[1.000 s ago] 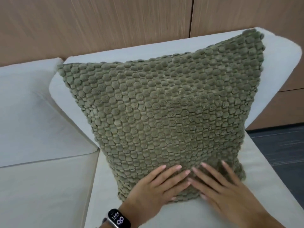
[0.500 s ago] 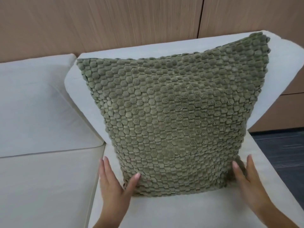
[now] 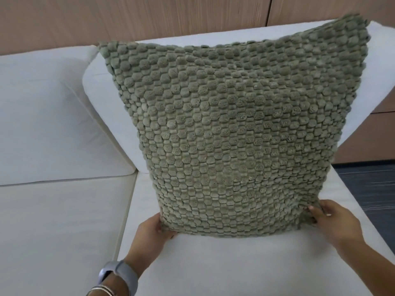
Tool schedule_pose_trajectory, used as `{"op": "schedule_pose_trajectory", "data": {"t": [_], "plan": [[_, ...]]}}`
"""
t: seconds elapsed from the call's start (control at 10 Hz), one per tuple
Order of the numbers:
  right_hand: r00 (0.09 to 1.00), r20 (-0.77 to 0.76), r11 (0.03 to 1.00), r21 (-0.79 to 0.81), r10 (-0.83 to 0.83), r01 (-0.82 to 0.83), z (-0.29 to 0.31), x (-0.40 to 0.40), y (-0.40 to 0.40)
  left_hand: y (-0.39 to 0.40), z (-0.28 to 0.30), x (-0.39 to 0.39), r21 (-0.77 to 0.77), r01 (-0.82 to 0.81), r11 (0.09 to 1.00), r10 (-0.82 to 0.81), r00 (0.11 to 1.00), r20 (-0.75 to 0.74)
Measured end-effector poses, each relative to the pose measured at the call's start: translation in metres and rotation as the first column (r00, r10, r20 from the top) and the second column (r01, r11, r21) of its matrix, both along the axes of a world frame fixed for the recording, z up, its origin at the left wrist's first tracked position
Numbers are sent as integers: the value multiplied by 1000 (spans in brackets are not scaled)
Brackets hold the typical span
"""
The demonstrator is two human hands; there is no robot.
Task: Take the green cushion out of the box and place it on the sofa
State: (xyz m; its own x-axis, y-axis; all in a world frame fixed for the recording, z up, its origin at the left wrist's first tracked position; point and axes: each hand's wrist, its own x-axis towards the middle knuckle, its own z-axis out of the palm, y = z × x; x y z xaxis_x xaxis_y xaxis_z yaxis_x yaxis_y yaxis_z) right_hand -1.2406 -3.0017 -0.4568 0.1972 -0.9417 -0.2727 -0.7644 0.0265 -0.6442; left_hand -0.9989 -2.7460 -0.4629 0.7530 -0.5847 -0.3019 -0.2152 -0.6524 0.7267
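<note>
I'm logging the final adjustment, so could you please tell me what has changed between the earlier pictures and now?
Both hands moved apart from the middle of the green cushion's lower edge to its bottom corners. The left hand now grips the left corner and the right hand pinches the right corner. The cushion stays upright on the sofa, leaning on the white back cushion.

Bobbled green cushion (image 3: 239, 133), cream sofa (image 3: 53, 221), wood-grain wall (image 3: 128, 16)
</note>
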Motion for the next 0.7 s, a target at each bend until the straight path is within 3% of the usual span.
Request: {"op": "schedule_pose_trajectory", "data": {"t": [0.1, 0.2, 0.3, 0.4, 0.6, 0.7], "plan": [[1000, 20, 1000, 0, -20, 20, 12, 2, 10, 3, 4, -5, 78, -14, 997, 13, 1000, 20], [998, 54, 1000, -10, -15, 16, 38, 3, 27, 8, 25, -18, 53, -33, 998, 31, 998, 50], [993, 115, 998, 50, 25, -31, 71, 0, 48, 13, 65, -32, 17, -49, 999, 49, 999, -17], [975, 222, 984, 179, -17, -24, 115, -13, 69, 22, 122, -42, -9, 43, 999, -44, 994, -102], [940, 341, 928, 356, -16, -113, 236, -45, 116, 66, 258, -67, -109, 13, 994, -40, 969, -244], [909, 414, 928, 354, -46, -114, 310, -61, 141, 96, 312, -83, -150, -8, 989, -27, 972, -232]]}}
